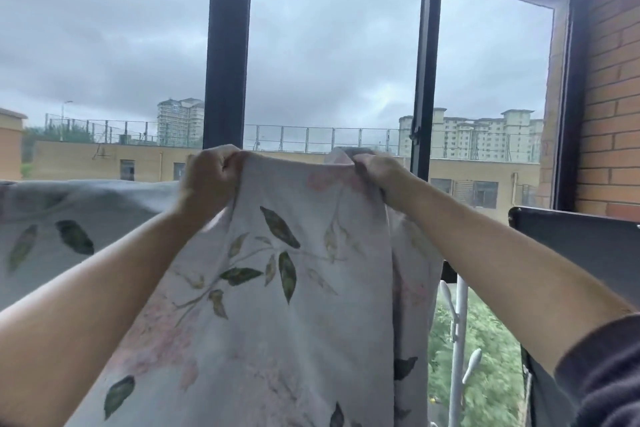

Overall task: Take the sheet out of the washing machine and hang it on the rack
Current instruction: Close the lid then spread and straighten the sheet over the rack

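Both hands grip the top edge of the pale cotton sheet printed with green leaves and pink blossoms (277,305), raised before the black-framed window (227,46). The left hand (207,177) is fisted on it. The right hand (375,172) pinches it.

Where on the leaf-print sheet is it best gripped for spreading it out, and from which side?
Along its top edge, from the near side, as now: the left hand and right hand each pinch the sheet at that edge, apart from each other. The cloth hangs flat between them, so taking the edge at two spaced points probably keeps it open rather than bunched.
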